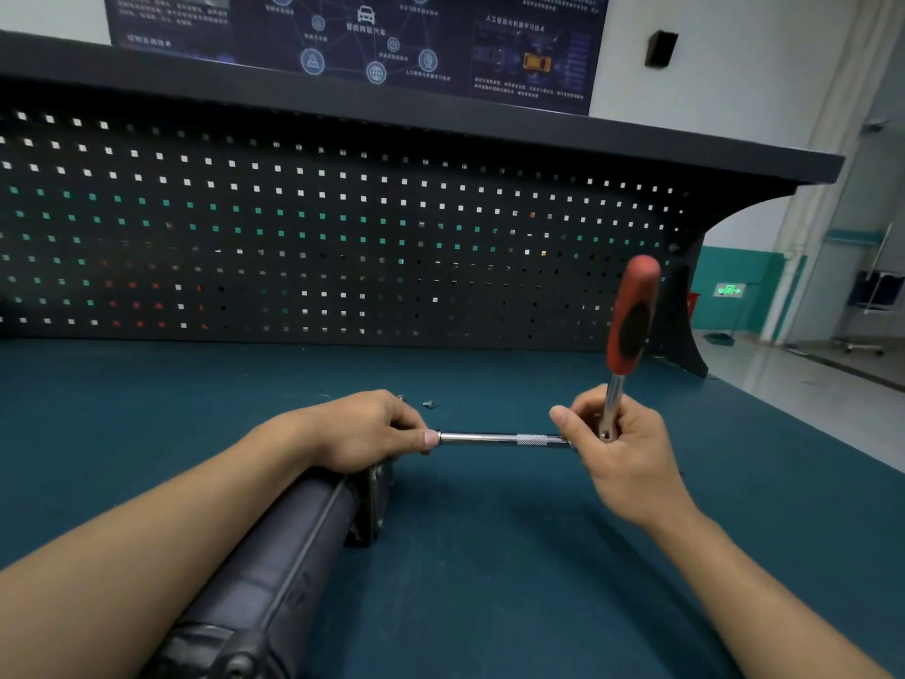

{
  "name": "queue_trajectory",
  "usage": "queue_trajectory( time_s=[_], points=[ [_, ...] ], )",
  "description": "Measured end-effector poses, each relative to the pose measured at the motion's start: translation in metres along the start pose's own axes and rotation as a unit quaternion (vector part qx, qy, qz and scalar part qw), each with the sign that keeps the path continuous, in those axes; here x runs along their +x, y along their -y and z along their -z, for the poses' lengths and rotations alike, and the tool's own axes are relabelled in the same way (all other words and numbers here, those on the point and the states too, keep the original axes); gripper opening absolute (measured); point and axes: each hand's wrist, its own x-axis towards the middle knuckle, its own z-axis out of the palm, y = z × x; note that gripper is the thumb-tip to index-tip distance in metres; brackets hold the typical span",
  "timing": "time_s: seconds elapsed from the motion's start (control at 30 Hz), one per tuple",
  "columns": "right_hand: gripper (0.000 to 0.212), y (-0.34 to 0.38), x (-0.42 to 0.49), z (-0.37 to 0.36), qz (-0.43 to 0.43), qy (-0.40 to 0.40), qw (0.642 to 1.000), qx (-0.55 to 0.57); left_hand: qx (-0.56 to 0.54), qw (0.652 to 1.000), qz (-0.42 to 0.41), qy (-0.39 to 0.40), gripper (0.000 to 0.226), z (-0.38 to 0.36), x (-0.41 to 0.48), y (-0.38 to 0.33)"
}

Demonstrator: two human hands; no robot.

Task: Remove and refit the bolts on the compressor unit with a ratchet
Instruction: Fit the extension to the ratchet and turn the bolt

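A single head-worn view looks forward and down from close above the tabletop [489, 556], wide-angle. Both hands sit near the middle; the pegboard [343, 237] fills the far side, facing the camera.

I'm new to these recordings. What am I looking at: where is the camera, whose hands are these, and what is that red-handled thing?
There is no machine here. A person works with bare hands, and the one picture comes from a camera worn on their head, looking down. The right hand grips a ratchet near its head, with the red and black handle pointing up. A chrome extension bar runs level to the left hand, which pinches its far end at the dark compressor unit lying on the teal workbench. A small loose bolt lies behind that hand. A pegboard stands behind.
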Motion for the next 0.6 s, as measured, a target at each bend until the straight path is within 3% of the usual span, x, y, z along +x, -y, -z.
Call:
queue_trajectory(
  time_s=[0.07, 0.13, 0.37, 0.6],
  points=[
    [0.029, 0.001, -0.001, -0.001, 0.047, -0.001, 0.999, -0.024, -0.005, 1.000, -0.002, -0.003, 0.028, 0.000, 0.000, 0.001],
    [0.034, 0.000, -0.002, -0.002, 0.038, 0.005, 0.999, -0.031, -0.006, 1.000, -0.002, -0.004, 0.027, 0.000, 0.001, 0.001],
    [0.042, 0.001, 0.007, -0.006, -0.162, -0.003, 0.987, -0.005, 0.001, 1.000, -0.005, -0.002, 0.027, 0.001, 0.003, 0.002],
    [0.030, 0.010, 0.010, -0.002, -0.440, 0.002, 0.884, 0.159, 0.003, 1.000, -0.013, -0.004, 0.028, 0.001, 0.003, 0.004]
  ],
)
